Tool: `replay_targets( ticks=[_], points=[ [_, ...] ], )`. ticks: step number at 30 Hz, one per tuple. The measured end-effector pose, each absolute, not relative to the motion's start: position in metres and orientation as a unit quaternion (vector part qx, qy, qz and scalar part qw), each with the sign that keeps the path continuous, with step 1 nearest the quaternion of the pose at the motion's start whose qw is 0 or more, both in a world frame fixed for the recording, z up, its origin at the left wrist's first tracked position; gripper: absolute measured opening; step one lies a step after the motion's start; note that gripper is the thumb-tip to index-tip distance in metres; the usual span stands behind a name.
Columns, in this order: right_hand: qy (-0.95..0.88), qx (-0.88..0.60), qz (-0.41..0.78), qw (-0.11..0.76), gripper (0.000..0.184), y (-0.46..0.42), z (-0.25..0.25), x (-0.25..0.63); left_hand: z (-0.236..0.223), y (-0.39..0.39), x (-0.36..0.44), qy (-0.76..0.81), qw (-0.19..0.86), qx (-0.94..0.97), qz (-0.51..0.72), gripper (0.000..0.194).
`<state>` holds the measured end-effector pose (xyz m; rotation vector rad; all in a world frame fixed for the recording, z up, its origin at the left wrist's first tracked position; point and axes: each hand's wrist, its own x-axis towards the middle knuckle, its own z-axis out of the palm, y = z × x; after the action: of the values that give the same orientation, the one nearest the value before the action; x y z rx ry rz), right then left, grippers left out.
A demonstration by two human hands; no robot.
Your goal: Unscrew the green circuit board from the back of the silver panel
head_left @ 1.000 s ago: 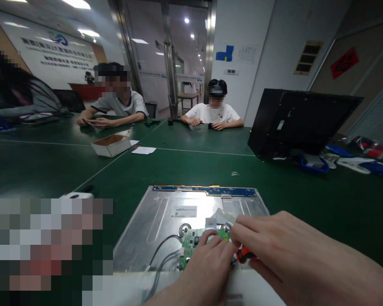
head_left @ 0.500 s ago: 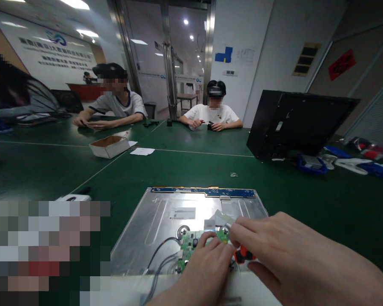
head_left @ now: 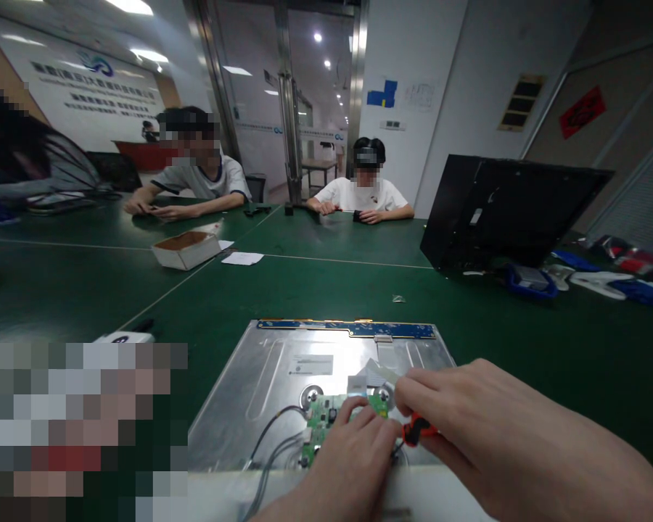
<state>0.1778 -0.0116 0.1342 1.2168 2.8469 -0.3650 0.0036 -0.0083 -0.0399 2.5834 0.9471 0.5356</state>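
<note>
Two bare hands at work over a silver metal panel (head_left: 351, 351) lying on the green table (head_left: 315, 290), directly in front of the wearer. Left hand (head_left: 353, 446) is palm down, fingers bent and close together across the green circuit board (head_left: 318, 417) — can't tell whether its hidden thumb and fingertips pinch anything. Right hand (head_left: 468, 413) has its fingers wrapped round an orange-and-black tool (head_left: 416, 429), thin shaft angled down by the board's right side; tip not clear. Board sits at the panel's near part, mostly under the left hand. Black cable (head_left: 270, 422) and grey cables (head_left: 275, 457) run off its left side. Blue strip board (head_left: 326, 328) along the panel's far edge, white label (head_left: 311, 365) between the two boards. Farther out: open carton (head_left: 182, 250) left, black housing (head_left: 500, 210) right — two people seated opposite, both with hands on the table
</note>
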Motion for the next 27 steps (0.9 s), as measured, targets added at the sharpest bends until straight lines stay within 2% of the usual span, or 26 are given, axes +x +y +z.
replay_targets(
  ticks=[6, 11, 14, 21, 27],
  points=[
    [0.901, 0.424, -0.094, -0.004, 0.002, -0.010, 0.126, 0.181, -0.039, -0.009, 0.002, 0.325, 0.161, 0.914, 0.181, 0.041],
    [0.904, 0.404, -0.142, 0.009, 0.022, -0.015, 0.136, 0.178, -0.041, -0.007, 0.004, 0.333, 0.168, 0.908, 0.190, 0.040],
    [0.907, 0.400, -0.126, 0.028, 0.018, -0.015, 0.138, 0.174, -0.040, -0.007, 0.005, 0.333, 0.169, 0.906, 0.198, 0.041],
    [0.903, 0.413, -0.118, 0.008, 0.006, -0.010, 0.131, 0.177, -0.041, -0.011, 0.005, 0.349, 0.138, 0.902, 0.212, 0.047],
    [0.902, 0.412, -0.131, -0.009, 0.008, -0.011, 0.129, 0.179, -0.044, -0.010, 0.006, 0.343, 0.129, 0.907, 0.208, 0.046]
  ],
)
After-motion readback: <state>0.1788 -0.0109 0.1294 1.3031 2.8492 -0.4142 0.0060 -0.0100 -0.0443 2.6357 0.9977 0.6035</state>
